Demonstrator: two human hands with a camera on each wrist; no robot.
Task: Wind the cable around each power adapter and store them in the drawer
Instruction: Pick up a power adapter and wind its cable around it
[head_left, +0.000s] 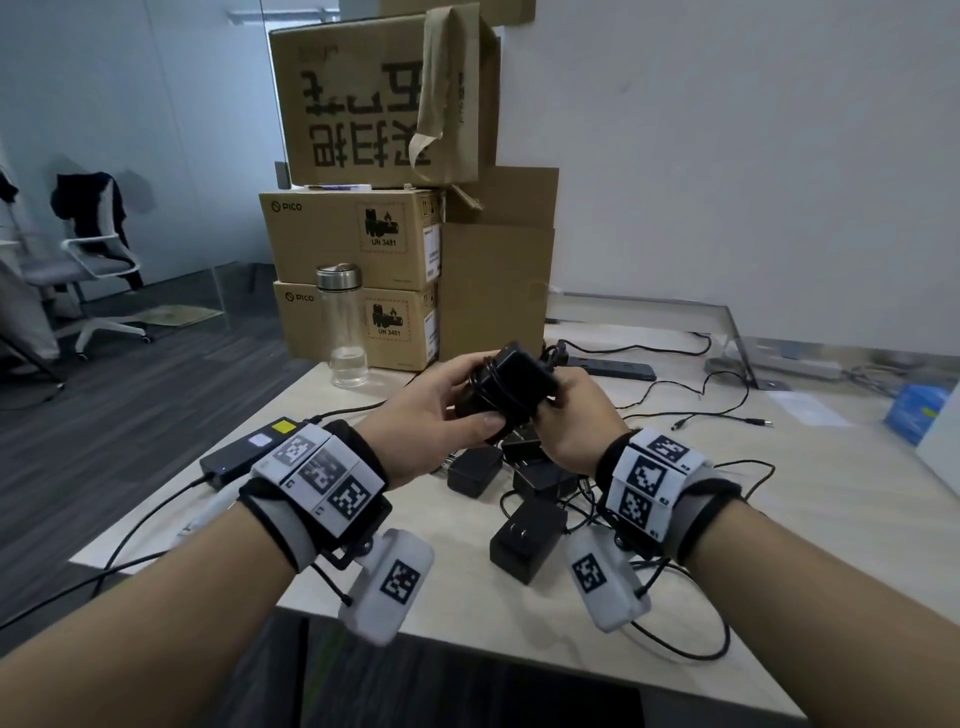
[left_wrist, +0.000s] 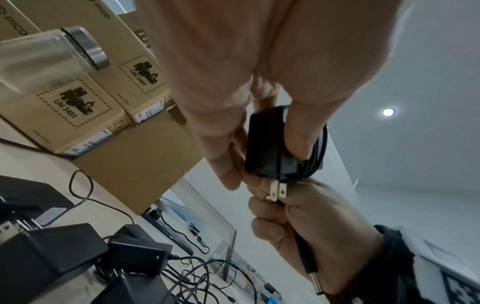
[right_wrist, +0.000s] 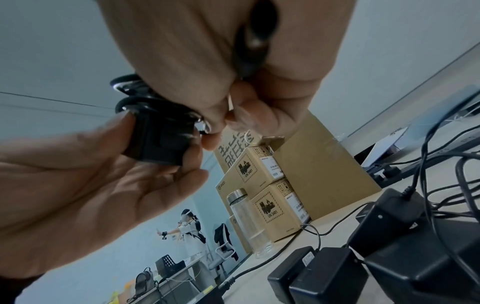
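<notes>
Both hands, left (head_left: 441, 410) and right (head_left: 571, 415), grip one nearly wound adapter (head_left: 511, 387); unwound adapters (head_left: 527, 540) remain at 6 o'clock; none stored.

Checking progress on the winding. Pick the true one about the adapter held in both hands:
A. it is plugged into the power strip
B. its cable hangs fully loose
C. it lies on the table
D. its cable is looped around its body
D: black cable loops circle the power adapter body, which the left hand and right hand hold above the table.

walls white (head_left: 727, 156) | floor dark carpet (head_left: 130, 395) | office chair (head_left: 88, 260) far left | ceiling spotlight (left_wrist: 388, 112) lit
</notes>
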